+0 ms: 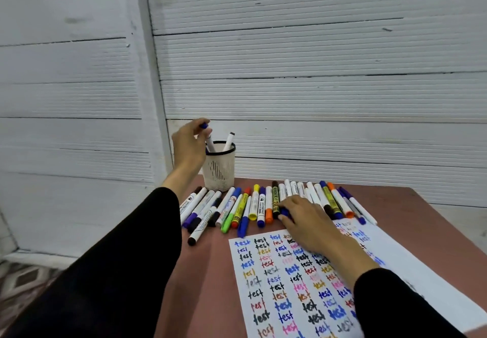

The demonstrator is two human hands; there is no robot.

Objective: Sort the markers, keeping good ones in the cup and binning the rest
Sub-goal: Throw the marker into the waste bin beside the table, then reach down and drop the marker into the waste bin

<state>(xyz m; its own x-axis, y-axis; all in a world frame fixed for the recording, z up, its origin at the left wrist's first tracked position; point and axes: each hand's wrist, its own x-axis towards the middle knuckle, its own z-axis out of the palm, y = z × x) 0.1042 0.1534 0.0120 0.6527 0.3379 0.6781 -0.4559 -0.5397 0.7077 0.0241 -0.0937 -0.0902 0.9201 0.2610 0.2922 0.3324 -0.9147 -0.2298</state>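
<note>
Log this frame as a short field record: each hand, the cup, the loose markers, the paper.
left hand: holds a blue-capped marker by its top end, its lower end inside the cup
right hand: lies on the marker row, fingers around a blue marker
cup: white mesh, black rim, upright at the table's far left; also holds a white marker
loose markers: one row of mixed colours across the table
paper: covered in "test" scribbles, near the row
bin: not in view
</note>
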